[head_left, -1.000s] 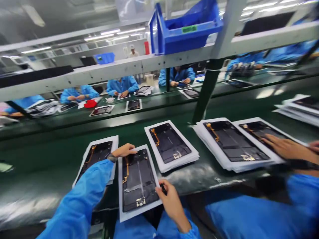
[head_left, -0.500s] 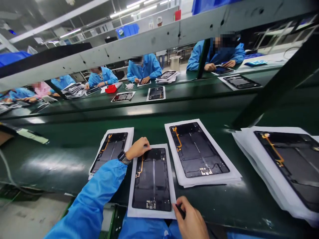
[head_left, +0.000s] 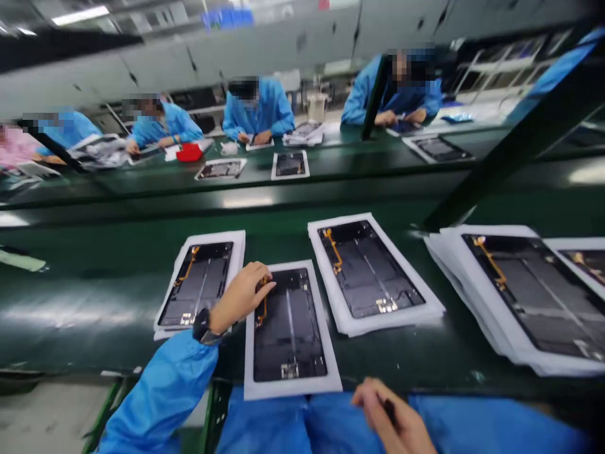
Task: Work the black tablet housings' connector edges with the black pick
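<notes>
Across the room's foreground, a green tabletop (head_left: 94, 284) is streaked with glare. At its front edge a dark panel (head_left: 290, 328) is laid on a white sheet (head_left: 293, 388). Its upper left corner is partly covered by the left hand (head_left: 242, 297), half-curled; whether anything is gripped cannot be told. A dark object (head_left: 389, 410) is enclosed by the curled right hand (head_left: 401, 429), apart from the panel. Beyond, below a grey beam (head_left: 283, 53), a second tabletop (head_left: 340, 161) is lined with blue-clad workers (head_left: 259, 110).
</notes>
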Motion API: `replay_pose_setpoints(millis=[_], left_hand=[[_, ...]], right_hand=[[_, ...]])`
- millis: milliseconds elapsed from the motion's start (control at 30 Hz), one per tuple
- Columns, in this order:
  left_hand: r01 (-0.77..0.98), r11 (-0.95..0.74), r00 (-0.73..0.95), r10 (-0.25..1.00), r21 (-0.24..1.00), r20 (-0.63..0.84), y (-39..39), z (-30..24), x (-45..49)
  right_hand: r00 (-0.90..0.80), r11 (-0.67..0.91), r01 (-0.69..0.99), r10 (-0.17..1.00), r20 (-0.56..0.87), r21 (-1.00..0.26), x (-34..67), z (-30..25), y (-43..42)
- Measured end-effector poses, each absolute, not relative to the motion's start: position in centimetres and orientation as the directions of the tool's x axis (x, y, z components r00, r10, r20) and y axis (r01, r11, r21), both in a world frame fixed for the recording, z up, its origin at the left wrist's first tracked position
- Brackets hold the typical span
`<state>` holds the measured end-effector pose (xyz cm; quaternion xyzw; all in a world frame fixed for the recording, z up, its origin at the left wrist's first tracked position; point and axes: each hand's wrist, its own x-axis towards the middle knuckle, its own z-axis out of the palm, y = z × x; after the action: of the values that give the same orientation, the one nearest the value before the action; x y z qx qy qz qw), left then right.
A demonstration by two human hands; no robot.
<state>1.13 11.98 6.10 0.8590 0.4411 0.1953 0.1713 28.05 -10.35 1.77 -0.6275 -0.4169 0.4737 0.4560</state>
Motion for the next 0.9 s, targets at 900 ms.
replay_pose_setpoints(millis=[900], left_hand=[[0.623,-0.597,0.538,0.796,0.505,0.277,-4.9,0.1,4.1]], right_hand=[[0.285,-0.111,0.311,0.958,-0.018,-0.944,25.7,0.9,-8.1]])
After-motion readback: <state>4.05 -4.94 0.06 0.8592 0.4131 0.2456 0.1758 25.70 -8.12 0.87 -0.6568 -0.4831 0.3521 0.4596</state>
